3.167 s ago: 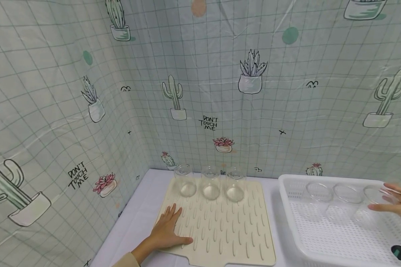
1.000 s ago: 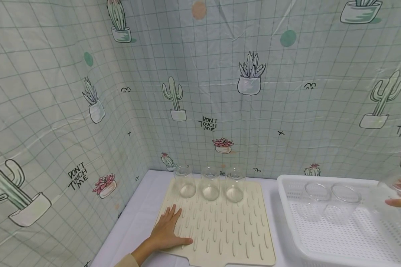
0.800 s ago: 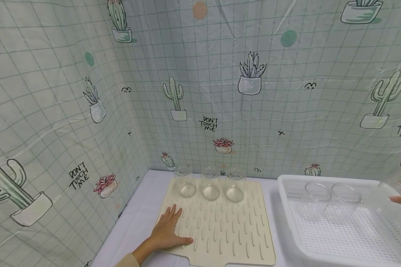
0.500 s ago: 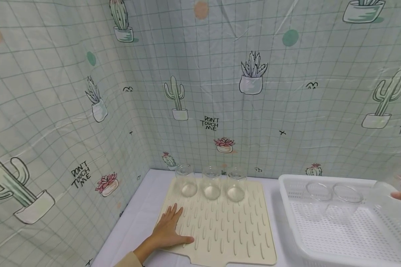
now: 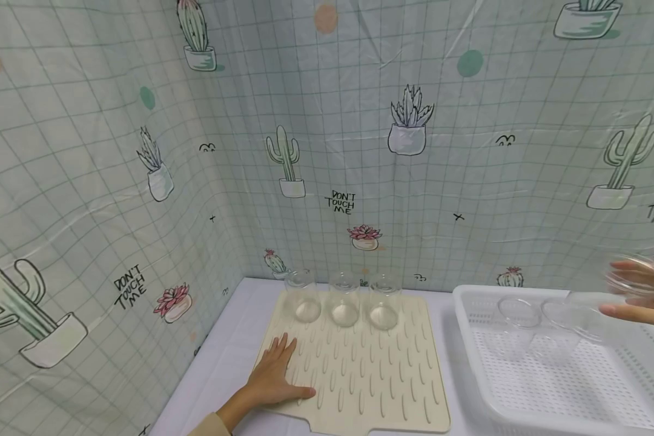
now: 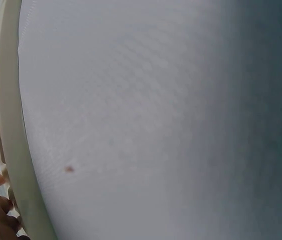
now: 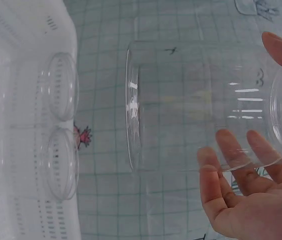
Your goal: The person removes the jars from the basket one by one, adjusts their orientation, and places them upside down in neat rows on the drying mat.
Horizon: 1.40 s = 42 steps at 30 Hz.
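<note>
My right hand [image 5: 645, 297] grips a clear drinking glass [image 7: 196, 105] above the basket's right part, fingers on one side and thumb on the other. In the head view the glass is tilted and its outline is faint. Two more clear glasses [image 5: 518, 315] stand side by side in the white perforated basket [image 5: 471, 357]. My left hand [image 5: 275, 375] rests with spread fingers on the left edge of a cream ridged drying mat [image 5: 376, 375]. Three clear glasses [image 5: 343, 303] stand in a row at the mat's back.
A white cloth [image 5: 212, 357] covers the table under mat and basket. Behind hangs a grid-patterned curtain [image 5: 327, 157] with cactus prints, which also closes off the left side. The basket's raised rim stands right of the mat.
My right hand has lifted the third glass out of its place in the basket and, within the last half second, moved it left. The left hand and the mat's glasses stay put.
</note>
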Each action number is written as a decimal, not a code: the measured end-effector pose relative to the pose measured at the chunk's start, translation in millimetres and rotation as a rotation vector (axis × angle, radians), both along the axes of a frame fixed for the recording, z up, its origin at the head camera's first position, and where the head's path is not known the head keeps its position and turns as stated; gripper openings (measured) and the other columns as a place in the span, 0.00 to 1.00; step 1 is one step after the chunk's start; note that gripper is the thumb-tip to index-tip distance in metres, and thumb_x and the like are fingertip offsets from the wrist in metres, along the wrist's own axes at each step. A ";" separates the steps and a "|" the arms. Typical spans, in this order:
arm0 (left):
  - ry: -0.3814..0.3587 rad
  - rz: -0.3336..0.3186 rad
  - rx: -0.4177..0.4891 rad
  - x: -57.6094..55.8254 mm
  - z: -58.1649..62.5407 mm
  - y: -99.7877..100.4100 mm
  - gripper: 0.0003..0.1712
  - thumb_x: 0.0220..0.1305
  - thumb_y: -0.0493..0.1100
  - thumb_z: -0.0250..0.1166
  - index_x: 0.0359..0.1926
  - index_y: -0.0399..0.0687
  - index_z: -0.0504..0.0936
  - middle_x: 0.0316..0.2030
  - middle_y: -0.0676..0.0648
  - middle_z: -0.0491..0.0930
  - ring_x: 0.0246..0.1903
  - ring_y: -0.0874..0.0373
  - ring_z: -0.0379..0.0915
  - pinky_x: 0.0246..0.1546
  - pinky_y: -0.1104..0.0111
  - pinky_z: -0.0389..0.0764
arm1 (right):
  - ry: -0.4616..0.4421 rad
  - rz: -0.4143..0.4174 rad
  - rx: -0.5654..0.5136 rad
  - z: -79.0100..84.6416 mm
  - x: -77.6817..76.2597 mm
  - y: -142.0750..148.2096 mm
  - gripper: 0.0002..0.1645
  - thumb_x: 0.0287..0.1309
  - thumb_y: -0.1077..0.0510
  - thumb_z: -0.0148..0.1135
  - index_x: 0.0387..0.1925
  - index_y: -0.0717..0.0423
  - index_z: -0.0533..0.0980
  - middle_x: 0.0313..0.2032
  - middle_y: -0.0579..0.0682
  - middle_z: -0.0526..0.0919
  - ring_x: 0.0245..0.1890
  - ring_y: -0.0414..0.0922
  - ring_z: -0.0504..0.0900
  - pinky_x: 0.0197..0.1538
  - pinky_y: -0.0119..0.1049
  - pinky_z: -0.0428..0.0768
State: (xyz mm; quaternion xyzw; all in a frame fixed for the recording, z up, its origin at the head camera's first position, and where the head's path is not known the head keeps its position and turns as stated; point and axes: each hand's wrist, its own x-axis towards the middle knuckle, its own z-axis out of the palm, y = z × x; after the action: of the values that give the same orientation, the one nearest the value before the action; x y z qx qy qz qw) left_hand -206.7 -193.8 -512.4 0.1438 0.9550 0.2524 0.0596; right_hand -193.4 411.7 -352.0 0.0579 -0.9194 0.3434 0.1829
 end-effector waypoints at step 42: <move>-0.022 -0.033 0.482 7.2 131.4 48.0 0.50 0.51 0.61 0.66 0.70 0.68 0.48 0.68 0.57 0.50 0.65 0.49 0.50 0.57 0.45 0.60 | -0.037 0.362 -0.118 40.7 0.8 -207.6 0.47 0.37 0.49 0.76 0.61 0.32 0.64 0.54 0.37 0.70 0.48 0.44 0.66 0.44 0.41 0.66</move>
State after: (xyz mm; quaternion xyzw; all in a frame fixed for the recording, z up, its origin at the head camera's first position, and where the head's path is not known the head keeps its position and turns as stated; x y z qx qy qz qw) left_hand -199.5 -145.9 -381.0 0.1665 0.8640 0.4736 0.0382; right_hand -192.6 204.1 -311.3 0.2054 -0.8755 0.4249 0.1042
